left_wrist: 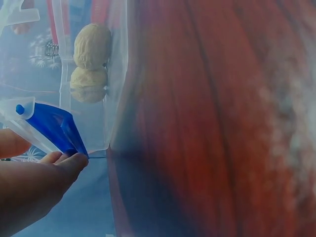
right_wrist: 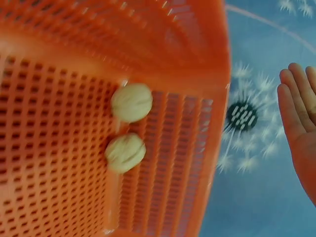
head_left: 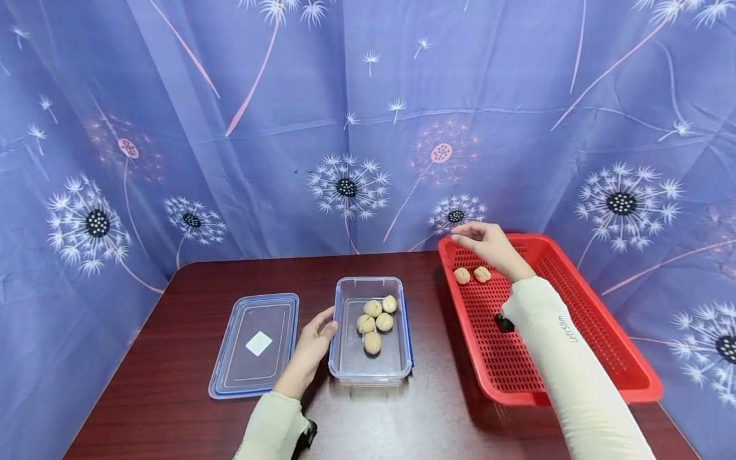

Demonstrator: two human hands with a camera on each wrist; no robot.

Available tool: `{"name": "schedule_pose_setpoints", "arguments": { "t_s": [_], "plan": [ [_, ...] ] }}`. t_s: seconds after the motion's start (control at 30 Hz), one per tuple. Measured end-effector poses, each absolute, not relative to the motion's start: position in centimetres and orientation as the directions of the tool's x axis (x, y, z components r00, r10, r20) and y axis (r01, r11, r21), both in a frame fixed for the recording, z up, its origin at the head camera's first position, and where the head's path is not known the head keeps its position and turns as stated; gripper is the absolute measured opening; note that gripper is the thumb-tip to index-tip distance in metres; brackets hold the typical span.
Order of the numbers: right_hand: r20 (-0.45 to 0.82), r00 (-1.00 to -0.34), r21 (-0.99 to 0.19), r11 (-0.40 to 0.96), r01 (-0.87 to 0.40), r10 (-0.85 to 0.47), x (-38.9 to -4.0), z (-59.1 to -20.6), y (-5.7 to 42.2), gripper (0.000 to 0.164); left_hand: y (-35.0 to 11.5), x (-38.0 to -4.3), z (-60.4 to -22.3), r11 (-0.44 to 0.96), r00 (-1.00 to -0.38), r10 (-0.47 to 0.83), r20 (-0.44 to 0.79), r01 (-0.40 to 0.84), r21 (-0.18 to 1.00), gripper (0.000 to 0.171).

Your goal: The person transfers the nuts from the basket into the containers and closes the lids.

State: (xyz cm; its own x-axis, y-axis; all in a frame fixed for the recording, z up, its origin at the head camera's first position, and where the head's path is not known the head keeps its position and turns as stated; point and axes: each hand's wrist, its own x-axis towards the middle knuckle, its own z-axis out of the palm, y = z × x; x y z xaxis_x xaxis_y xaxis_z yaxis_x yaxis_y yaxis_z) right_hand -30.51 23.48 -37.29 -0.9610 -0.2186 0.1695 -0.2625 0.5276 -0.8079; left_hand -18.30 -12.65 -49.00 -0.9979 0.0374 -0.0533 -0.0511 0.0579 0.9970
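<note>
Lying on the worktop [head_left: 144,364] at far left, the lid [head_left: 255,321] is off the box, its white label [head_left: 259,343] facing up, so closing up has not been done.

Next comes the left hand [head_left: 310,345], against the left side of the box [head_left: 370,375]. In the left wrist view its thumb and fingertips bend about the blue clip [left_wrist: 57,126], so this grip appears to be closed on the box there, probably to steady it.

The box stands uncovered, and five walnuts [head_left: 372,308] sit loosely on its bottom, gathered toward the middle and right, with plenty of bare floor around them. Judging by how things lie, that is the larger share of what the pictures show, and the filling looks well advanced.

Well apart to the right is the red basket [head_left: 512,397]. Two nuts [head_left: 482,274] lie in it, side by side near its far left corner; they seem to be all that is left there, though the arm hides part of the bottom.

Above that corner hangs the right hand [head_left: 489,246]. The right wrist view shows its fingers straight and spread from the palm, with nothing visible in this grip, so neither remaining nut is taken up.
</note>
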Motion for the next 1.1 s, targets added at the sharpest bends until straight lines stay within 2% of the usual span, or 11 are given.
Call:
{"name": "schedule_pose_setpoints", "arguments": {
  "t_s": [0.3, 0.57, 0.83, 1.1],
  "plan": [
    [0.152, -0.983, -0.789, 0.585, -0.186, -0.108, -30.3, -39.6, 26.9, 0.042, -12.7, -18.6, -49.6, 0.051, -0.998, 0.031, -0.062, -0.061, 0.997, 0.043],
    [0.128, -0.991, -0.826, 0.551, -0.12, -0.024, -30.2, -43.3, 29.1, 0.045, -12.8, -18.5, -49.6, 0.042, -0.998, 0.034, -0.052, -0.05, 0.998, 0.043],
    [0.077, -0.995, -0.842, 0.539, -0.028, 0.068, -30.0, -46.4, 29.8, 0.042, -12.8, -18.5, -49.9, 0.038, -0.997, 0.048, -0.062, -0.06, 0.997, 0.044],
    [0.029, -0.992, -0.84, 0.541, 0.045, 0.126, -30.1, -47.8, 30.0, 0.048, -13.0, -18.6, -49.8, 0.041, -0.998, 0.038, -0.058, -0.056, 0.998, 0.044]
  ]
}}
